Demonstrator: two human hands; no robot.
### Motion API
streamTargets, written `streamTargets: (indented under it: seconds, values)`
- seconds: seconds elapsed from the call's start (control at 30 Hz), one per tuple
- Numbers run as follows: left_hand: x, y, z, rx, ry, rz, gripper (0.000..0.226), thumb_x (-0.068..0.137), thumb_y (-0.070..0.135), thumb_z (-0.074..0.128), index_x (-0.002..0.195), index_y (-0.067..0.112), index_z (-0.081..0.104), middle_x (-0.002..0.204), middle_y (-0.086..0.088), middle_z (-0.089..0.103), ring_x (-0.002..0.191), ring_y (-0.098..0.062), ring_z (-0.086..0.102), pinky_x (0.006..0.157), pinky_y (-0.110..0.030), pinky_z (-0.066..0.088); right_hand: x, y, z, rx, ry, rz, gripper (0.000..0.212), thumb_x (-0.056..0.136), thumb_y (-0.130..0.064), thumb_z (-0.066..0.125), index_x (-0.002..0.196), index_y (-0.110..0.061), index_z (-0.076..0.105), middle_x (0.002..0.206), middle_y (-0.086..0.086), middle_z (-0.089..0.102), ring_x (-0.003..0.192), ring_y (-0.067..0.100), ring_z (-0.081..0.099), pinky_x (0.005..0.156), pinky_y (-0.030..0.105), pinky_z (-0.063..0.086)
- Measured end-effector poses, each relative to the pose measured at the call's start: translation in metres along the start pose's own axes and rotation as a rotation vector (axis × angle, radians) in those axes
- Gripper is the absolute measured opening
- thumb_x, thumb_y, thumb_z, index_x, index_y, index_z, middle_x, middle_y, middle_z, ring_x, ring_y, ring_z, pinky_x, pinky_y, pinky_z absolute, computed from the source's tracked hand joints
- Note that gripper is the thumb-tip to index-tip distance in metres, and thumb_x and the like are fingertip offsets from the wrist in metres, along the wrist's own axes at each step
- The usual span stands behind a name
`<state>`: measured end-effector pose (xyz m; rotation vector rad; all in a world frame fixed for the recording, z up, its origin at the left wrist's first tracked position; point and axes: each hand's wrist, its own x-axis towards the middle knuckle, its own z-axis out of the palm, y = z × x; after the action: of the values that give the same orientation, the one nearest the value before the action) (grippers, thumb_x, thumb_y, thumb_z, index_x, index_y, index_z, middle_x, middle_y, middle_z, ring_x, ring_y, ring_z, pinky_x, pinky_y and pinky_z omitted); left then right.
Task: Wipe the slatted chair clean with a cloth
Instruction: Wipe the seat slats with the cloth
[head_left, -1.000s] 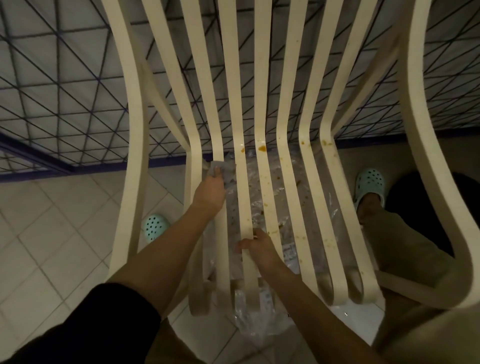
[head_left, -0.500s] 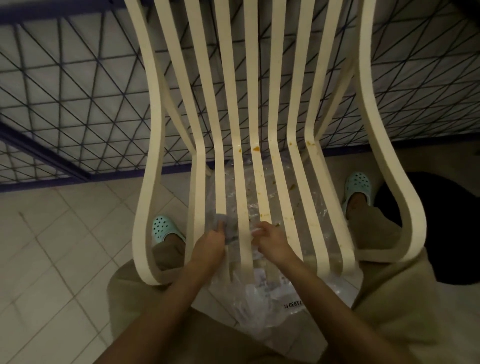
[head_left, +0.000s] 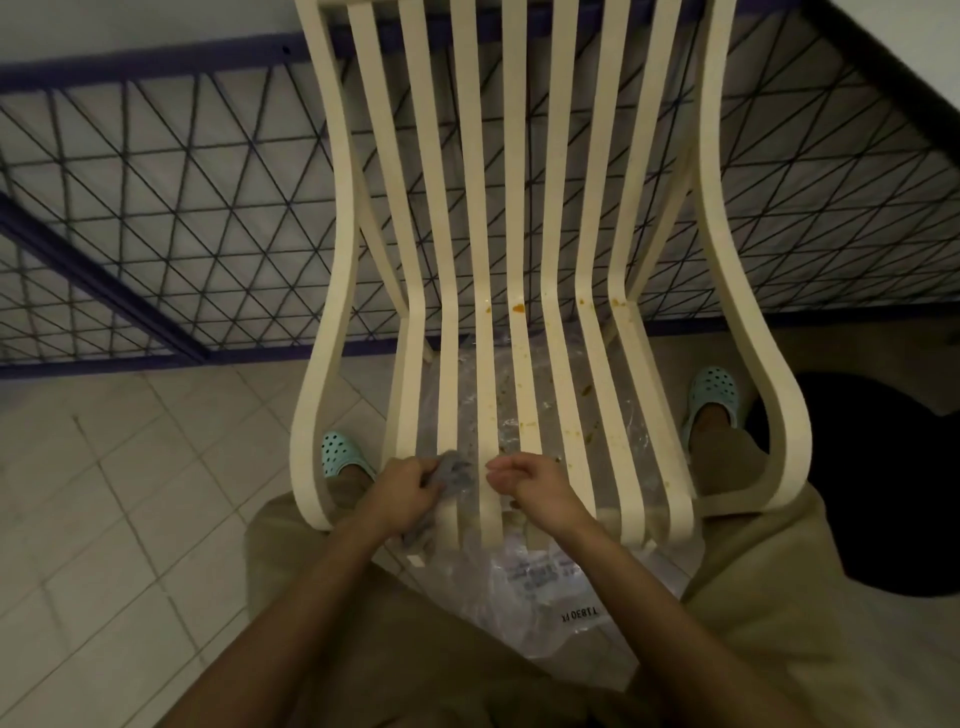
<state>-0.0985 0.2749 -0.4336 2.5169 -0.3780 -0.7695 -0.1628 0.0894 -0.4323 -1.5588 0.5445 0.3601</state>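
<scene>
Cream slatted chair (head_left: 517, 208) (orange-spotted)

The slatted chair (head_left: 514, 156) is showing cream with orange spots. The cloth (head_left: 456, 470) is looking grey, the clogs (head_left: 714, 389) teal.

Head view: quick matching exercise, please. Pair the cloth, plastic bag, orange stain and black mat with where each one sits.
Things: 1 cloth; 2 plastic bag; 3 orange stain; 4 black mat.
Places: A floor, right of the chair; B under the chair's seat; C in the left hand; D bend of a middle slat.
Pairs: 1-C; 2-B; 3-D; 4-A.
</scene>
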Motion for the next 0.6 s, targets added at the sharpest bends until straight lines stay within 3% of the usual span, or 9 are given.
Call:
streamTargets:
  seconds: [0.13,0.23,0.33,0.4,0.47,0.53,0.6]
  values:
    - [-0.007,0.026,-0.001,-0.525,0.101,-0.121,0.021,0.097,0.036,0.049,0.088,0.024,0.063,0.085,-0.002,0.068,0.084,-0.021,0.065,0.075,-0.035,0.053,-0.005,-0.001,0.015,-0.095,-0.048,-0.186,0.045,0.087,-0.015,0.067,0.13,-0.018,0.058,0.127,-0.003,0.06,0.117,0.01,0.056,0.1,0.024,0.046]
    - [-0.004,0.051,0.008,-0.944,0.069,-0.256,0.033,0.099,0.041,0.042,0.106,0.017,0.064,0.105,-0.008,0.068,0.095,-0.018,0.064,0.08,-0.028,0.05,-0.006,-0.006,0.026,-0.163,-0.044,-0.249,0.061,0.09,-0.018,0.063,0.147,-0.019,0.038,0.142,-0.005,0.045,0.13,0.008,0.041,0.111,0.029,0.036]
    - [-0.001,0.059,0.019,-1.255,-0.02,-0.434,0.045,0.099,0.044,0.04,0.115,0.008,0.061,0.116,-0.011,0.063,0.108,-0.022,0.059,0.097,-0.038,0.048,0.004,-0.005,0.026,-0.342,0.067,-0.282,0.056,0.094,-0.017,0.056,0.147,-0.015,0.037,0.149,0.004,0.04,0.134,0.018,0.041,0.112,0.025,0.031]
    - [-0.001,0.049,0.026,-1.16,-0.069,-0.431,0.046,0.097,0.049,0.041,0.115,0.013,0.063,0.116,-0.009,0.066,0.106,-0.022,0.063,0.097,-0.042,0.05,0.008,-0.004,0.023,-0.461,0.087,-0.292,0.048,0.096,-0.011,0.051,0.142,-0.01,0.043,0.145,0.008,0.046,0.13,0.021,0.046,0.104,0.017,0.03]
    - [-0.001,0.04,0.026,-1.074,-0.069,-0.385,0.041,0.096,0.049,0.044,0.113,0.018,0.065,0.109,-0.005,0.069,0.101,-0.02,0.066,0.085,-0.037,0.056,0.011,-0.003,0.022,-0.485,0.077,-0.334,0.041,0.095,-0.003,0.048,0.136,-0.004,0.05,0.136,0.012,0.053,0.12,0.019,0.051,0.099,0.011,0.03]
    - [0.003,0.031,0.022,-0.989,0.027,-0.359,0.032,0.098,0.04,0.046,0.108,0.018,0.066,0.107,-0.005,0.069,0.099,-0.021,0.065,0.079,-0.034,0.056,0.02,-0.001,0.023,-0.496,0.108,-0.368,0.041,0.093,0.002,0.046,0.133,-0.002,0.052,0.134,0.013,0.053,0.119,0.018,0.05,0.107,0.015,0.03]
    - [0.009,0.021,0.018,-0.969,0.152,-0.387,0.024,0.095,0.03,0.052,0.102,0.014,0.069,0.105,-0.006,0.07,0.099,-0.023,0.064,0.083,-0.039,0.053,0.034,0.004,0.027,-0.581,0.183,-0.372,0.046,0.091,0.002,0.047,0.137,-0.005,0.049,0.139,0.01,0.046,0.126,0.023,0.046,0.11,0.021,0.029]
